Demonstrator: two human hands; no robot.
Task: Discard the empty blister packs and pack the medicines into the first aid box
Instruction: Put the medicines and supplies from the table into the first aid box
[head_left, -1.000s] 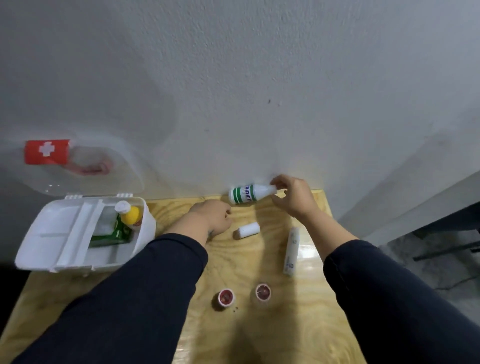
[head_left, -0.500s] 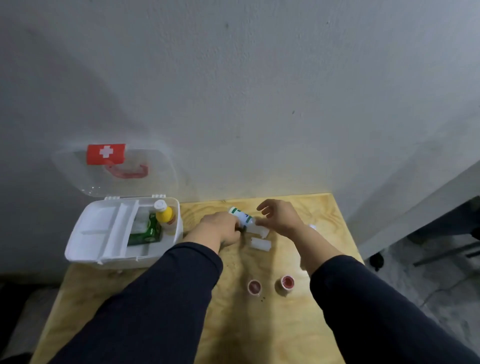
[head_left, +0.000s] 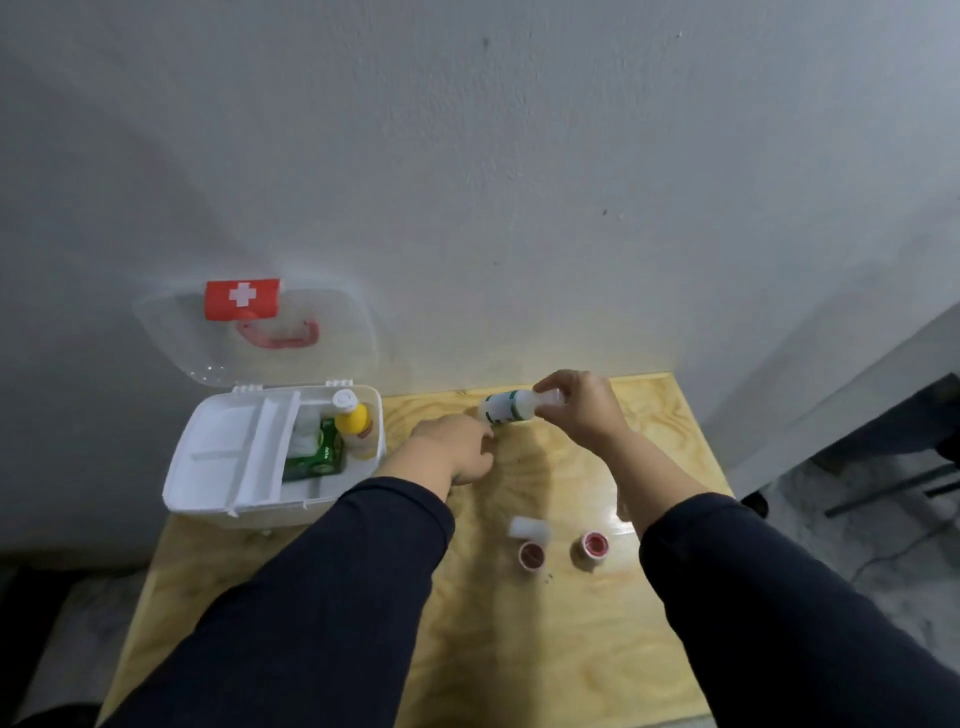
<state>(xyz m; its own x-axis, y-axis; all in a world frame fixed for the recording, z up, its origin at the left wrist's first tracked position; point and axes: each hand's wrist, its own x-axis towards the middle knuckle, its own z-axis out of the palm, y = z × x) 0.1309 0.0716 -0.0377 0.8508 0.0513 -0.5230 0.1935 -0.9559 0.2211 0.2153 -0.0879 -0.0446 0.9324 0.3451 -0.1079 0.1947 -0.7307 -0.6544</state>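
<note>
A white bottle with green bands (head_left: 508, 407) lies sideways in the air above the back of the wooden table (head_left: 524, 654), with my right hand (head_left: 584, 410) gripping its cap end. My left hand (head_left: 451, 448) sits just below and left of the bottle's base, index finger stretched toward it and holding nothing. The white first aid box (head_left: 208, 467) stands open at the left, its clear lid (head_left: 322, 332) leaning against the wall. Inside its right compartment are a yellow bottle (head_left: 354, 425) and a green carton (head_left: 318, 457).
A small white cylinder (head_left: 530, 527) and two red-and-white tape rolls (head_left: 531, 555) (head_left: 592, 544) lie between my forearms. The grey wall rises right behind the table. The table's right edge drops to the floor, where dark metal legs (head_left: 893, 483) stand.
The bottle, held between both hands half a second ago, is now lifted in my right hand alone. My left hand has let go and dropped slightly. The camera view has shifted.
</note>
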